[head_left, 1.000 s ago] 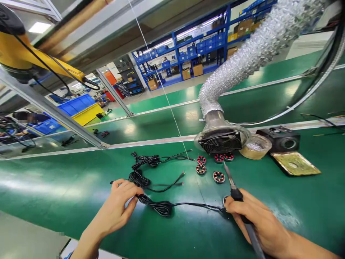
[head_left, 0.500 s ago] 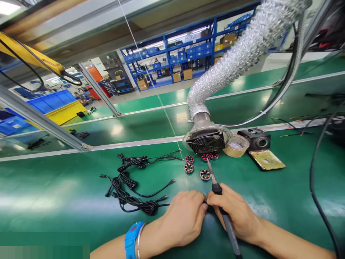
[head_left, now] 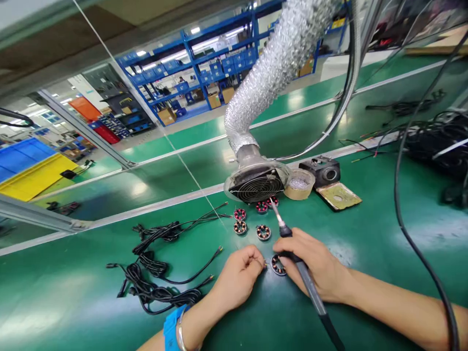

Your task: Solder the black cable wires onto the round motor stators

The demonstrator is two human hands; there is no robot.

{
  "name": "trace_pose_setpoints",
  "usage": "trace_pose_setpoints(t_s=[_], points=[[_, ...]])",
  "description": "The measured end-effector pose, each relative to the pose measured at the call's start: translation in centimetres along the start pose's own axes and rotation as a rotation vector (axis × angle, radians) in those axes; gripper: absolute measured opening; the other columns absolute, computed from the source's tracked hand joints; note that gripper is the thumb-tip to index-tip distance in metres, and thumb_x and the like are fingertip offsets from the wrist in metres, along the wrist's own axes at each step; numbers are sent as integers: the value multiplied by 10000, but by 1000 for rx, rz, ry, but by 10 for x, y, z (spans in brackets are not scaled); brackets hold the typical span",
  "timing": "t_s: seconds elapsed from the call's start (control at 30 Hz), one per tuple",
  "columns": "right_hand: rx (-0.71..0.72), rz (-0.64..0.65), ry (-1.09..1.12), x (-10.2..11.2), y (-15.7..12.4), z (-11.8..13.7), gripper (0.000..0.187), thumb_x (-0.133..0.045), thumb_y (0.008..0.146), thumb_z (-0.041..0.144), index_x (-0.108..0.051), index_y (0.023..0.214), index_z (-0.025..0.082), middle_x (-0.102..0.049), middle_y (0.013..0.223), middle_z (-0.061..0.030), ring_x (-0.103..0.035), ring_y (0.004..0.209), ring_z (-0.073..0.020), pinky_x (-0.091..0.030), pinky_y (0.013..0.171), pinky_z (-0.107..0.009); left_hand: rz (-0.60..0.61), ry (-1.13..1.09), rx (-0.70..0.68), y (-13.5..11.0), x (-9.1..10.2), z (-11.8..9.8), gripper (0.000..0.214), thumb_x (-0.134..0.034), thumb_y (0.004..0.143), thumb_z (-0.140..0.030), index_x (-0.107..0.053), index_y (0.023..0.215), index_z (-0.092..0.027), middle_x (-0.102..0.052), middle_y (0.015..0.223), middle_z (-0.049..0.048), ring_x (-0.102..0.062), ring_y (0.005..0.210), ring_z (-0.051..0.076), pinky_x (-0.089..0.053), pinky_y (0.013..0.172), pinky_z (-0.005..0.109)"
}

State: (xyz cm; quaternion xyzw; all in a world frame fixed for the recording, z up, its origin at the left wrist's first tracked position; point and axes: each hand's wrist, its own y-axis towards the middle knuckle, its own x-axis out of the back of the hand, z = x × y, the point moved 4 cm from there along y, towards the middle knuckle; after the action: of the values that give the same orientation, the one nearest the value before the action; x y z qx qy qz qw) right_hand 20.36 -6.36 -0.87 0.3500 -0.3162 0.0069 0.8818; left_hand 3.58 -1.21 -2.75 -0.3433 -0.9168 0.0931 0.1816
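Observation:
My right hand (head_left: 316,263) is closed round a soldering iron (head_left: 302,269), its metal tip pointing up and away from me. Under that hand's fingertips sits a ring-shaped coil (head_left: 277,266), partly covered. My left hand (head_left: 239,275) pinches the end of a black cable; small bare wire ends (head_left: 265,263) poke out past its fingertips, just left of the coil. Beyond the hands, several similar wound coils (head_left: 263,232) lie on the green bench, some reddish, some copper. Left of my left hand are bundles of black cables (head_left: 157,282) with stripped ends.
A fume extractor fan (head_left: 258,186) on a silver duct (head_left: 270,73) hangs over the coils. Right of it are a tape roll (head_left: 300,187), a black iron stand (head_left: 321,171) and a yellowish sponge tray (head_left: 339,196). A black cord (head_left: 409,229) crosses the right side.
My hands have moved apart, with a ring coil now showing under the right fingertips and wire ends at the left. The camera view has turned right, shifting the scene leftward.

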Motion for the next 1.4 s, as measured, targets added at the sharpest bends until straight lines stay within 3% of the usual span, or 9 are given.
trace_pose_setpoints(t_s=[0.23,0.4,0.6,1.2,1.4], points=[[-60,-78,91,33,-1,12,430,-515,928,124,-503,1353,189,-618,779,-16,-563,658,-147,-462,605,-278,4,13,25,0,3,0,146,-450,839,-240,-508,720,-178,-394,591,-62,-325,562,105,-257,532,245],[-193,-72,177,50,-7,13,273,-524,903,166,-630,1148,225,-650,839,-30,-574,678,-149,-455,581,-275,-8,31,25,-2,3,2,163,-446,852,-244,-516,722,-175,-419,613,-52,-339,583,109,-266,551,249],[-229,-51,238,43,-6,9,197,-528,881,138,-618,1031,229,-631,758,23,-525,596,-107,-418,537,-232,-9,40,36,-3,3,1,176,-442,867,-251,-518,726,-176,-416,619,-51,-338,592,110,-265,557,254],[-207,-3,270,40,-5,9,235,-531,865,107,-613,1061,208,-642,813,-3,-562,642,-124,-431,562,-256,-9,78,40,-4,2,-5,208,-423,893,-243,-512,715,-183,-406,613,-53,-352,592,112,-272,559,250],[-238,-52,311,37,-5,15,218,-523,850,123,-637,1017,205,-631,774,-4,-545,626,-125,-415,562,-268,-6,86,42,-4,2,-4,203,-424,898,-235,-506,718,-187,-399,608,-58,-343,583,111,-267,554,250]])
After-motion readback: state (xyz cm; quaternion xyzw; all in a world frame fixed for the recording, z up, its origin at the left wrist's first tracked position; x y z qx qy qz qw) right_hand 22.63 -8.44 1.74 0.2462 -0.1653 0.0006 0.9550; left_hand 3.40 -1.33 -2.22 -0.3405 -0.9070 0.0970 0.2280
